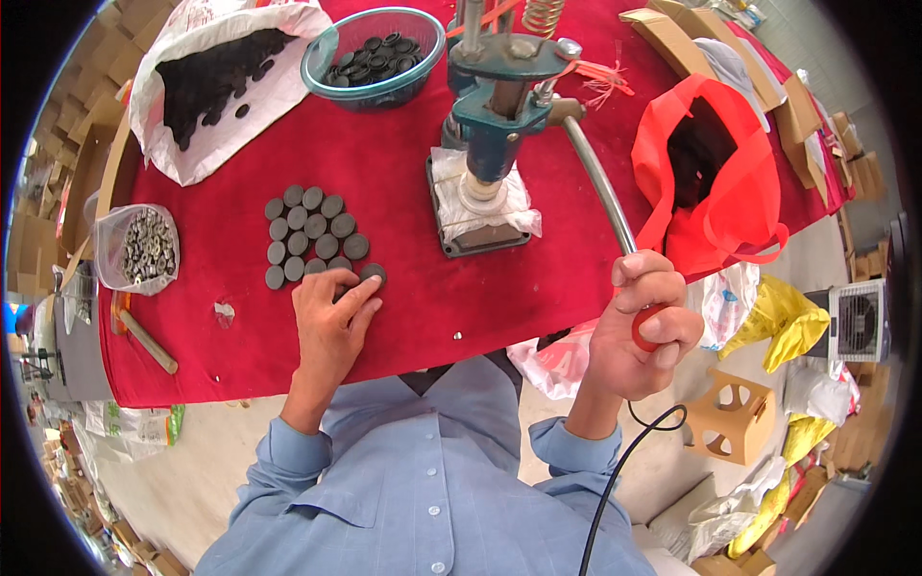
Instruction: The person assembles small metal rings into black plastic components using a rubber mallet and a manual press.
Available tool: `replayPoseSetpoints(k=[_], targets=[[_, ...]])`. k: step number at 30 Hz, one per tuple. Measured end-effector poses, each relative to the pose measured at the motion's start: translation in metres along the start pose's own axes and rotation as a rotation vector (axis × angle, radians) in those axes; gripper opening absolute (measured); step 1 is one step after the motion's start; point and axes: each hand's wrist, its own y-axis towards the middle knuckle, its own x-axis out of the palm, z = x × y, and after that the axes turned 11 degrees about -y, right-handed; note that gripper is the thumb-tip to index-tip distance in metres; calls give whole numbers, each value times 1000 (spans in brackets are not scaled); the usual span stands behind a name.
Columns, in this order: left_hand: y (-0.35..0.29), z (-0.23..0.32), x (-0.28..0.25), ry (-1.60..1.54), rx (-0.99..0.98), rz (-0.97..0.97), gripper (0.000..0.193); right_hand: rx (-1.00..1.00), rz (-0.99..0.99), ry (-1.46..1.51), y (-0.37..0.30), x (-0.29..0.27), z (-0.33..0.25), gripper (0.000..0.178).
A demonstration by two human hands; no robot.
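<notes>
My right hand (pixel 645 326) is wrapped round the red-knobbed end of a metal lever (pixel 600 187). That lever belongs to a green hand press (pixel 499 115) standing on the table. Lower left of the press, my left hand (pixel 331 312) has its bent fingers on a black round cap (pixel 373 275) at the near end of a group. Several more black caps (pixel 315 226) lie there in close rows, a few partly covered by the fingers. Under the press ram is a white round piece (pixel 482 192) on a base covered with white wrapping.
A teal bowl (pixel 423 86) and a white sack (pixel 206 158) hold loose black caps. At the left are a tub of small metal parts (pixel 149 252) and a hammer (pixel 149 344). A red bag (pixel 715 226) stands right of the lever. A black cable (pixel 615 480) hangs below my right hand.
</notes>
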Motion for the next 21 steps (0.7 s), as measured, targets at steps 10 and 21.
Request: replayPoseSetpoints(k=[10, 21], targets=[[19, 4, 33, -110, 39, 96, 40, -71, -101, 41, 60, -2, -13, 45], [125, 36, 107, -451, -40, 217, 67, 128, -234, 101, 156, 9, -21, 39]])
